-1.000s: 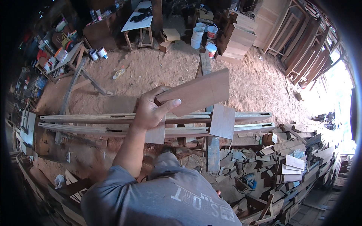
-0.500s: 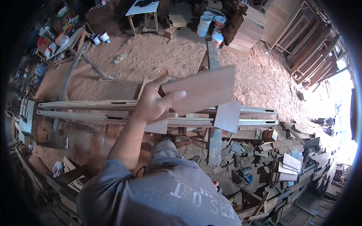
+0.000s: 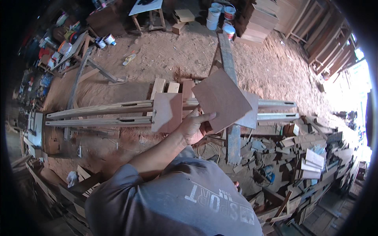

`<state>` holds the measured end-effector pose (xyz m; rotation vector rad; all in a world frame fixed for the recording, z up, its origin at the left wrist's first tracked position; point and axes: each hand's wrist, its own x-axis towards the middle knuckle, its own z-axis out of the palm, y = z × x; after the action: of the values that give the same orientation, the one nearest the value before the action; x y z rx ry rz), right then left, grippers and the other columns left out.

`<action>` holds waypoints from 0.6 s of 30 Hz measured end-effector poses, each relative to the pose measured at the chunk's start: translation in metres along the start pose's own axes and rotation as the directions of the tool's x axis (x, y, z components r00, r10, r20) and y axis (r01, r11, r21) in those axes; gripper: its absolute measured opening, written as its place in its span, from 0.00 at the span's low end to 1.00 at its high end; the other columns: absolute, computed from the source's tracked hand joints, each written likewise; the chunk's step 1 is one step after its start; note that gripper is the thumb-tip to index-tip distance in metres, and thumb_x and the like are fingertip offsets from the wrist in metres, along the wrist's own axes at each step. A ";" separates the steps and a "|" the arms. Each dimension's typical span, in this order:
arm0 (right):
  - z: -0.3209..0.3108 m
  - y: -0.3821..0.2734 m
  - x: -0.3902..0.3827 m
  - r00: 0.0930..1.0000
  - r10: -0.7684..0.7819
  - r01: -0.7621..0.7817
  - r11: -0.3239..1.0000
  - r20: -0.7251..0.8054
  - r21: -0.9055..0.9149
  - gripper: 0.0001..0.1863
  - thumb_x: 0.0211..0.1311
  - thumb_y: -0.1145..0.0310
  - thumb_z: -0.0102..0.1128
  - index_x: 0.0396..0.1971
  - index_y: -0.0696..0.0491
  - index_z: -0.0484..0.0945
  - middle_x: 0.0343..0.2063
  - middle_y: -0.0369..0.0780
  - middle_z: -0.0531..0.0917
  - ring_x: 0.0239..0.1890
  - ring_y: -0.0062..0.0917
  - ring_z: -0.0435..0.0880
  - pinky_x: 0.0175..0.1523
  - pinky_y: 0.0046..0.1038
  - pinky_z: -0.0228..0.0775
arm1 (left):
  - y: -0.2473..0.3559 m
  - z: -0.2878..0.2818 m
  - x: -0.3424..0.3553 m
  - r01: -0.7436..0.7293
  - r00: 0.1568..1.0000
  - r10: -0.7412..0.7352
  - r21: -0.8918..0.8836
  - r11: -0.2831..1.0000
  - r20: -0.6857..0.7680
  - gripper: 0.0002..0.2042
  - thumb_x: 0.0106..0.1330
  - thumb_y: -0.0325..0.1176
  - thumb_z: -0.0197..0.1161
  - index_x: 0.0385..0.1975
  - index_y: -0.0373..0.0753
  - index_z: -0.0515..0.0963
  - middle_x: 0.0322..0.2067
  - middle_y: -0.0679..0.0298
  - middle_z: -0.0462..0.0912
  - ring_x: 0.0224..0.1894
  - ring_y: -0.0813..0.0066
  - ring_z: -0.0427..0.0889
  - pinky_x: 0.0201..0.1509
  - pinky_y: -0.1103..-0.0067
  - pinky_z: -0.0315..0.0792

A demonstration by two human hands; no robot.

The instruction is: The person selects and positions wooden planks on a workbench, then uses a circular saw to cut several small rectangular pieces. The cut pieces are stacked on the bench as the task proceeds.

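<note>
As the left hand [image 3: 193,129] swings right, thumb and fingers pinching the brown panel [image 3: 222,98], it now part-hides the grey board [image 3: 251,110] across the rails [image 3: 98,109], exposing the left board [image 3: 168,118]; right hand [image 3: 236,183] mostly hidden, can't tell its fingers.

Reddish-brown panel [image 3: 222,100], pale tan rails [image 3: 98,110], white-lettered grey shirt [image 3: 165,200]
</note>
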<state>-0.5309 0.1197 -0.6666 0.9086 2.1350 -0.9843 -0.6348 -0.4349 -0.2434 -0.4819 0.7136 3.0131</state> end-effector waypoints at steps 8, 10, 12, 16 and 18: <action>-0.004 0.018 -0.007 1.000 0.030 -0.030 0.999 0.009 0.022 0.24 0.57 0.50 0.67 0.44 0.55 0.84 0.46 0.42 0.85 0.52 0.25 0.82 0.59 0.32 0.72 | -0.078 -0.014 0.029 -0.023 0.931 0.055 0.093 0.995 -0.361 0.26 0.74 0.27 0.65 0.66 0.45 0.60 0.62 0.61 0.72 0.65 0.63 0.75 0.65 0.60 0.76; -0.009 0.026 -0.003 1.000 0.023 -0.024 0.999 0.018 0.036 0.24 0.57 0.50 0.67 0.44 0.55 0.84 0.46 0.42 0.85 0.52 0.25 0.82 0.59 0.32 0.72 | -0.085 -0.016 0.038 -0.096 0.900 0.091 0.011 0.995 -0.426 0.23 0.74 0.26 0.64 0.64 0.47 0.62 0.61 0.61 0.73 0.64 0.64 0.76 0.67 0.58 0.74; -0.010 0.034 -0.006 0.999 0.015 -0.016 0.999 0.030 0.035 0.24 0.57 0.50 0.67 0.44 0.55 0.84 0.46 0.42 0.85 0.52 0.25 0.82 0.59 0.32 0.72 | -0.091 -0.020 0.048 -0.152 0.862 0.100 -0.064 0.986 -0.496 0.22 0.75 0.26 0.64 0.64 0.50 0.64 0.60 0.62 0.74 0.64 0.65 0.76 0.67 0.57 0.72; -0.008 0.017 -0.023 0.997 0.079 -0.079 0.997 0.021 0.011 0.27 0.58 0.49 0.66 0.48 0.57 0.84 0.47 0.42 0.86 0.53 0.28 0.82 0.61 0.31 0.71 | -0.089 -0.031 0.050 0.046 0.880 0.047 0.183 0.982 -0.472 0.18 0.73 0.35 0.69 0.55 0.36 0.70 0.53 0.57 0.79 0.49 0.65 0.87 0.50 0.70 0.86; -0.013 0.025 -0.026 0.995 0.092 -0.092 0.996 -0.029 -0.009 0.31 0.58 0.47 0.65 0.52 0.58 0.84 0.52 0.46 0.86 0.57 0.31 0.82 0.63 0.31 0.70 | -0.079 -0.010 0.038 0.295 0.887 -0.145 0.296 0.909 -0.439 0.18 0.73 0.43 0.70 0.45 0.33 0.78 0.41 0.58 0.84 0.40 0.70 0.89 0.38 0.76 0.86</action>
<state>-0.5000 0.1340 -0.6496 1.0123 2.0995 -0.9193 -0.6616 -0.3709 -0.2976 -1.1044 1.1074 2.5036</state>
